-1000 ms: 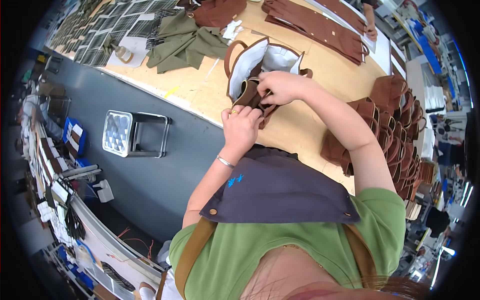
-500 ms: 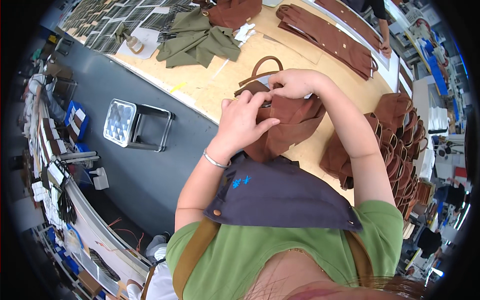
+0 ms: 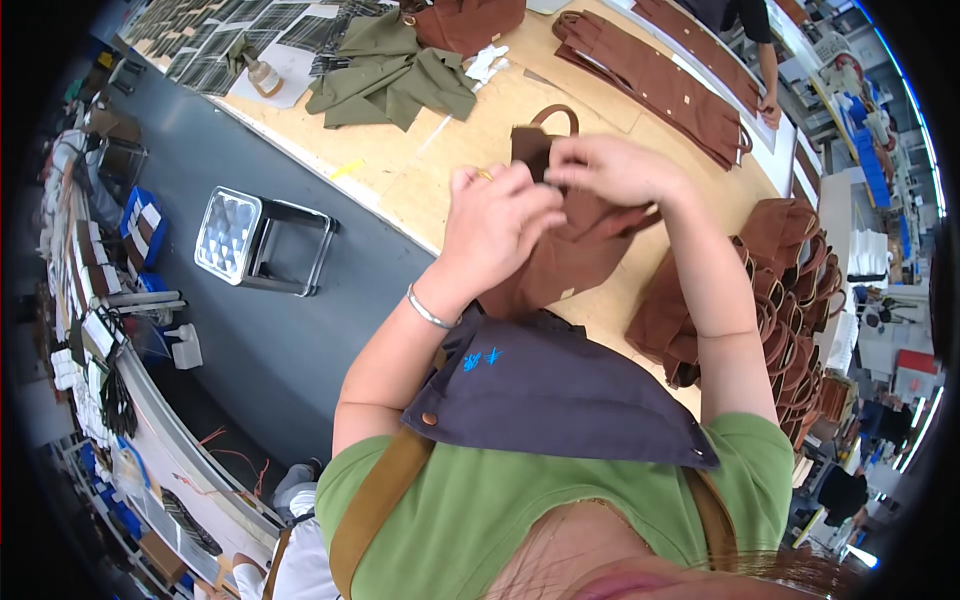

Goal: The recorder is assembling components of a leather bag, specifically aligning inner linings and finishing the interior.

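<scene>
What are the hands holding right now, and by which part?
Both the left hand and right hand grip the brown bag at its top edge, just below the handle.

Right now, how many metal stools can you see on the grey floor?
1. The metal stool stands on the grey floor left of the wooden table, beside the person's left hand. Others may be hidden.

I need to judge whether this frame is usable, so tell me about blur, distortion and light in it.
Head view: strong fisheye bend, so the wooden table edge curves and the corners go black. The left hand and right hand are slightly motion-blurred on the brown bag. Lighting is even and bright, with no harsh glare; the shirt at the lower edge is soft, too close.
</scene>
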Demonstrator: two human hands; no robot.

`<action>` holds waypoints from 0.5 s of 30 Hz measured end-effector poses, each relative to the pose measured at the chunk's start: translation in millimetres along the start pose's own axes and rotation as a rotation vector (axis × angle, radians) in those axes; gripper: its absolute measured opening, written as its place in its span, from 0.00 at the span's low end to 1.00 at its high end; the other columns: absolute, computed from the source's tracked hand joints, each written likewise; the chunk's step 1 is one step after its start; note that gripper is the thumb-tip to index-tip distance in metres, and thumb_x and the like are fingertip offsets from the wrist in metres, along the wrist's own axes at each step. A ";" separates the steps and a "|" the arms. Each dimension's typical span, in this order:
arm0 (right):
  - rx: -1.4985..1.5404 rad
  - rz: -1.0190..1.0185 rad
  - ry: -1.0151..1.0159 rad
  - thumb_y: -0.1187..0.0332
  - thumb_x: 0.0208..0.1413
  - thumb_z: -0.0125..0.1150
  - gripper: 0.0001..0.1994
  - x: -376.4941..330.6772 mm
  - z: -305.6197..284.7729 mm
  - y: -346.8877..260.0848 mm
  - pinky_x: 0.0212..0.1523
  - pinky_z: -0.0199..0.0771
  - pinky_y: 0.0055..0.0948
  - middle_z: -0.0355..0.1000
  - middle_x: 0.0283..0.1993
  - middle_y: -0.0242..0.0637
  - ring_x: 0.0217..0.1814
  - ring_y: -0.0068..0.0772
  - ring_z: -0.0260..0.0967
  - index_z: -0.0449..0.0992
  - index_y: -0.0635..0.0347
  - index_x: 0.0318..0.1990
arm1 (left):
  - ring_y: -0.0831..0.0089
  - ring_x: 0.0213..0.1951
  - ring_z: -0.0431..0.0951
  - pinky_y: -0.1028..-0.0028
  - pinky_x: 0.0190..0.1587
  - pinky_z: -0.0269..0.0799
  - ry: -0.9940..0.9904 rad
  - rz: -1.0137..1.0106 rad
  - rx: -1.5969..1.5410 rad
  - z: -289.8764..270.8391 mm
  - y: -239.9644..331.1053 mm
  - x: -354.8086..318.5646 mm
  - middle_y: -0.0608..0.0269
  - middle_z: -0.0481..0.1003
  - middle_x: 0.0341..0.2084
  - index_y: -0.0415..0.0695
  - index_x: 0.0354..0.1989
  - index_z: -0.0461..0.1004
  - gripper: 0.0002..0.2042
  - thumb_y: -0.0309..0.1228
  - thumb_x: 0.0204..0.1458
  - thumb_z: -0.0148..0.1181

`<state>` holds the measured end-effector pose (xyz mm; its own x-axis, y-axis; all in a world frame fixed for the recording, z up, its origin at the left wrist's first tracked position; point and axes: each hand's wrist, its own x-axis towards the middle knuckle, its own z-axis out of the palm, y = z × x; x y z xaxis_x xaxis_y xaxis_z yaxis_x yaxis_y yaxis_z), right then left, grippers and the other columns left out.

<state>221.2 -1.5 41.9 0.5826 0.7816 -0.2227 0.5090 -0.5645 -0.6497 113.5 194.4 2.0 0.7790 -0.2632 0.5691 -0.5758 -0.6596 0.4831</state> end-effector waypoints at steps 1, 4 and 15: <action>0.028 0.044 0.045 0.57 0.64 0.58 0.14 1.7 -11.6 -11.4 0.39 0.69 0.31 0.73 0.31 0.39 0.34 0.32 0.68 0.74 0.60 0.38 | 0.70 0.32 0.70 0.67 0.39 0.53 0.084 -0.043 0.009 -0.7 0.9 4.9 0.71 0.67 0.25 0.53 0.32 0.79 0.06 0.35 0.47 0.70; -0.004 -0.002 0.166 0.60 0.64 0.59 0.13 6.6 -20.4 -25.8 0.32 0.66 0.32 0.70 0.26 0.37 0.28 0.30 0.64 0.73 0.61 0.35 | 0.68 0.32 0.70 0.64 0.40 0.54 0.156 -0.165 0.057 -3.4 16.1 10.8 0.70 0.67 0.27 0.55 0.31 0.78 0.04 0.35 0.48 0.67; -0.060 -0.020 0.055 0.58 0.62 0.59 0.14 0.8 -6.5 -29.4 0.36 0.69 0.38 0.73 0.29 0.43 0.31 0.43 0.68 0.74 0.61 0.37 | 0.73 0.30 0.73 0.69 0.41 0.53 -0.220 -0.137 -0.094 -34.5 0.2 -4.4 0.74 0.74 0.25 0.52 0.33 0.77 0.07 0.33 0.48 0.69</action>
<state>210.8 14.0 65.6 0.6046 0.7784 -0.1687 0.5571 -0.5647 -0.6090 101.4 219.7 22.6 0.8807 -0.3290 0.3408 -0.4734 -0.6344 0.6111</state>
